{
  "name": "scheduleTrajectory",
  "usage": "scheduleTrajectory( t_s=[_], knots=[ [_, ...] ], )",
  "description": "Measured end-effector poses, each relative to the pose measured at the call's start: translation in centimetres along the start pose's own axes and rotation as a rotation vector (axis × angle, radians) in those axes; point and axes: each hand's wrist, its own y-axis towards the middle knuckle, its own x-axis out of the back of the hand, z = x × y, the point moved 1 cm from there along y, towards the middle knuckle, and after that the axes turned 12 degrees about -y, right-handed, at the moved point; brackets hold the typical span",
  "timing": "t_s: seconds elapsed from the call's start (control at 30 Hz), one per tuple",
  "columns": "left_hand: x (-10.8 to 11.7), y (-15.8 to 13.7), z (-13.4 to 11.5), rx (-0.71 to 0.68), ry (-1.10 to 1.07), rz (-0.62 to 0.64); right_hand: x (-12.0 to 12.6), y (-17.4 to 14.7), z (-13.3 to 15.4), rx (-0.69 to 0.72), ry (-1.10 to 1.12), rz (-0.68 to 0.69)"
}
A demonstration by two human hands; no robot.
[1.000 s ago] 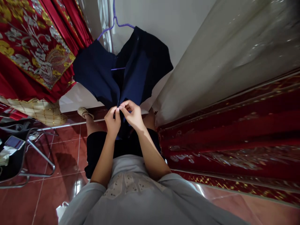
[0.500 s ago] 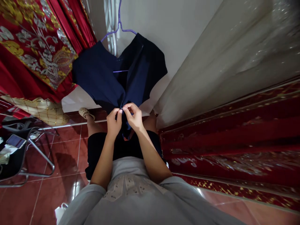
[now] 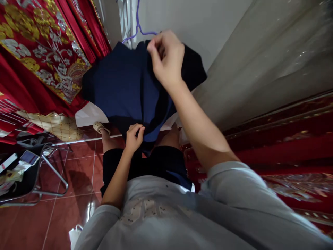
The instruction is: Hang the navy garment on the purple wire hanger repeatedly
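Note:
A navy blue garment [image 3: 119,83] with short, wide shoulders hangs on a purple hanger [image 3: 138,28]. Its front panels lie together, and a thin vertical seam runs down the middle. My left hand [image 3: 134,138] pinches the cloth low on that seam between thumb and fingers. Higher up, my right hand [image 3: 169,57] is raised by the neckline, its fingers curled and thumb pressed in. Whatever sits between those fingertips is too small or hidden to make out.
Red embroidered cloth [image 3: 52,52] hangs at the left. A black chair [image 3: 28,180] holds a phone [image 3: 30,157] and small packets. Greyish sheer fabric [image 3: 239,69] and a red decorated drape [image 3: 260,149] stand at the right. A white bag [image 3: 75,236] is on the tiled floor.
My right hand has gone from beside the left hand up to the neckline. The garment's open V front has come together. My left hand stays low, pinching.

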Motion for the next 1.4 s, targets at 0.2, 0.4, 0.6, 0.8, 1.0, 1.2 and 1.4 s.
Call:
scheduleTrajectory(
  t_s=[0.2,0.4,0.6,0.8,1.0,1.2,1.4],
  knots=[
    [1.5,1.1,0.8,0.001,0.09,0.15,1.5,1.4,1.0,0.009,-0.025,0.102],
    [4.1,10.0,-3.6,-0.039,-0.155,0.031,0.0,-0.5,0.7,-0.364,0.251,0.143],
    [3.1,20.7,-2.3,-0.051,-0.187,-0.022,-2.3,-1.9,-2.5,-0.64,0.602,0.244],
    [2.2,22.4,-3.5,-0.143,0.092,0.077,-3.2,-3.4,-2.9,-0.793,0.716,0.329],
    [2.5,21.1,-9.4,-0.253,0.351,0.246,-5.3,-4.7,-2.6,-0.882,0.703,0.35],
    [10.5,24.3,-7.4,-0.214,0.28,-0.157,-6.4,-9.3,-2.6,-1.13,0.612,0.468],
    [18.3,21.4,2.7,0.357,-0.015,-0.471,-6.0,-11.0,-2.4,-1.093,0.624,0.558]
  ],
)
